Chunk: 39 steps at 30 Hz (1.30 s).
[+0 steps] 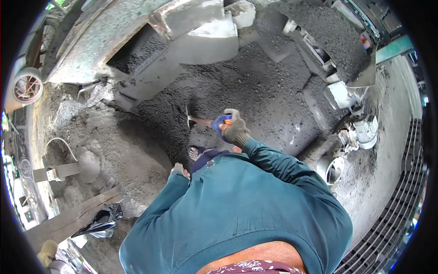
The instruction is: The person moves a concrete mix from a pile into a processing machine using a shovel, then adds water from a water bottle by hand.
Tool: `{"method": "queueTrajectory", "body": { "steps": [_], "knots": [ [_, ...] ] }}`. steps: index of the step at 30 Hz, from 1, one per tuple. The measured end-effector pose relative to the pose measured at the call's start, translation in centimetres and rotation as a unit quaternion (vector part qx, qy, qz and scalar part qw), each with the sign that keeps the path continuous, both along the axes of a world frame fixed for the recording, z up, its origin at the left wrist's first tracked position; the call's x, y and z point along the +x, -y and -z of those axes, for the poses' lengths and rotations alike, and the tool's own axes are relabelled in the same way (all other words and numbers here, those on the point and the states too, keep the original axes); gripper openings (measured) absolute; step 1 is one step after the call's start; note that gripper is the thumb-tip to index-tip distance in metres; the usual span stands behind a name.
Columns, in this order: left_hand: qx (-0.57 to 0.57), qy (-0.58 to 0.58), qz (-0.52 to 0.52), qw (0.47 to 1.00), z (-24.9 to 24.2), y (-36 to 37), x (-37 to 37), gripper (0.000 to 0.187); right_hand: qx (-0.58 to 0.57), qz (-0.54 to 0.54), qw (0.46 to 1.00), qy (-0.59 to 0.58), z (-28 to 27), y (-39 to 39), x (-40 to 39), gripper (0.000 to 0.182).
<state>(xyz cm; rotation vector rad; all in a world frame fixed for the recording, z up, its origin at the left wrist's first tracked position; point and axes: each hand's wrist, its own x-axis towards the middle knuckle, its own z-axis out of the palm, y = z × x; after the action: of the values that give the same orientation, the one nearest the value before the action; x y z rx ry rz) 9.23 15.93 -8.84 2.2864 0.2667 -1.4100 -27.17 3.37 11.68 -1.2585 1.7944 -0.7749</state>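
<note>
My right hand [236, 129], in a grey and blue work glove, is closed around the wooden handle of a short hoe [200, 121]. Its thin metal head stands crosswise at the far end of the handle, right at the dark, damp gravelly material [169, 102]. Beside my left leg, my left hand [180, 170] hangs low with its fingers loosely bent and no tool in it. A bare foot [194, 153] shows just beyond it, close to the bank of material.
Dark gravel heaps around a large metal chute [205, 48] ahead. At right stand a motor [365, 133], a round pipe mouth [331, 170] and a floor grating [392, 201]. At left are a plank [75, 217], a black plastic bag [104, 221] and a red-spoked wheel [28, 86].
</note>
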Motion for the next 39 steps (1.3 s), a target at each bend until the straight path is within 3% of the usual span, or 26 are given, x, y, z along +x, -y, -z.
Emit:
{"method": "queueTrajectory", "body": {
  "steps": [2,4,5,6,9,11,13,15,16,18,19,20,21,22,23,24,26,27,30,31,32,33,35,37,38,39],
  "knots": [
    [-0.018,0.003,0.058,0.998,-0.3,3.1,-2.0,0.035,0.142,-0.016,0.960,0.239,-2.4,-0.3,-0.2,0.059],
    [-0.052,-0.077,0.123,0.988,-0.4,8.7,-3.4,0.032,0.026,-0.136,0.981,0.138,-6.4,-1.3,0.9,0.054],
    [-0.074,-0.141,0.127,0.979,-0.8,11.5,-4.5,0.031,-0.114,-0.198,0.956,0.184,-7.5,-1.9,1.2,0.051],
    [-0.081,-0.189,0.144,0.968,-1.2,13.5,-6.0,0.030,-0.134,-0.236,0.929,0.250,-11.1,-2.4,1.1,0.051],
    [-0.050,-0.292,0.222,0.929,-0.8,18.7,-13.0,0.028,-0.001,-0.328,0.930,0.164,-17.4,-5.5,-3.1,0.058],
    [-0.009,-0.329,0.242,0.913,0.7,19.6,-17.4,0.026,-0.082,-0.300,0.946,0.091,-18.4,-8.4,-6.3,0.049],
    [0.027,-0.340,0.215,0.915,4.3,18.4,-21.5,0.026,-0.207,-0.245,0.947,0.010,-16.6,-11.2,-9.1,0.044],
    [0.032,-0.327,0.135,0.935,11.8,15.1,-24.5,0.026,-0.123,-0.174,0.977,0.026,-15.4,-14.9,-10.7,0.045],
    [0.009,-0.315,0.108,0.943,13.6,13.6,-25.5,0.023,-0.124,-0.108,0.983,-0.075,-14.4,-16.9,-10.5,0.046],
    [-0.075,-0.373,0.013,0.925,8.6,12.0,-26.7,0.019,-0.103,0.062,0.965,-0.232,-13.6,-19.3,-8.2,0.041],
    [-0.115,-0.395,-0.041,0.911,5.2,11.3,-27.0,0.018,-0.023,0.182,0.966,-0.181,-11.4,-22.1,-7.3,0.037],
    [-0.091,-0.436,-0.151,0.883,4.1,11.1,-27.2,0.014,0.037,0.283,0.958,-0.030,-8.9,-25.2,-6.2,0.033],
    [-0.075,-0.442,-0.151,0.881,4.7,10.3,-26.9,0.016,0.081,0.401,0.906,0.105,-6.4,-28.2,-5.1,0.030],
    [-0.059,-0.448,-0.150,0.879,5.2,9.1,-26.3,0.019,0.094,0.476,0.810,0.329,-4.7,-30.4,-3.8,0.027],
    [-0.045,-0.455,-0.151,0.876,5.6,7.7,-26.0,0.022,0.078,0.541,0.755,0.362,-2.7,-32.5,-1.9,0.022],
    [0.011,-0.433,-0.100,0.896,1.9,6.8,-26.3,0.033,0.062,0.600,0.695,0.392,-0.6,-35.0,0.0,0.017],
    [0.063,-0.428,0.029,0.901,2.5,2.1,-26.3,0.047,0.161,0.679,0.674,0.241,4.1,-41.8,2.8,0.010],
    [0.167,-0.401,-0.045,0.900,2.8,0.2,-27.0,0.050,0.160,0.728,0.627,0.226,3.9,-42.3,3.8,0.005],
    [0.241,-0.350,0.042,0.904,7.8,-8.9,-28.3,0.032,0.214,0.817,0.505,0.179,2.8,-45.9,5.4,0.006],
    [0.305,-0.350,0.024,0.885,9.4,-11.0,-28.7,0.027,0.223,0.818,0.504,0.162,2.9,-47.9,5.8,0.011],
    [0.326,-0.345,0.049,0.879,11.0,-12.8,-28.8,0.025,0.204,0.839,0.471,0.184,3.3,-49.3,5.9,0.011],
    [0.347,-0.340,0.073,0.871,12.8,-14.5,-29.0,0.022,0.218,0.820,0.504,0.163,4.3,-49.6,5.6,0.009],
    [0.238,-0.319,0.144,0.906,17.9,-16.4,-28.9,0.019,0.243,0.779,0.565,0.123,7.1,-49.6,6.1,0.007],
    [0.070,-0.245,0.210,0.944,21.6,-12.1,-28.3,0.020,0.257,0.813,0.477,0.213,13.2,-46.8,6.4,0.013],
    [0.124,-0.249,0.220,0.935,22.9,-6.9,-27.9,0.021,0.248,0.724,0.631,0.131,18.4,-46.0,7.8,0.013],
    [0.177,-0.254,0.230,0.923,23.5,-1.2,-27.7,0.024,0.233,0.702,0.659,0.136,21.4,-42.8,7.8,0.013]
  ]
}}
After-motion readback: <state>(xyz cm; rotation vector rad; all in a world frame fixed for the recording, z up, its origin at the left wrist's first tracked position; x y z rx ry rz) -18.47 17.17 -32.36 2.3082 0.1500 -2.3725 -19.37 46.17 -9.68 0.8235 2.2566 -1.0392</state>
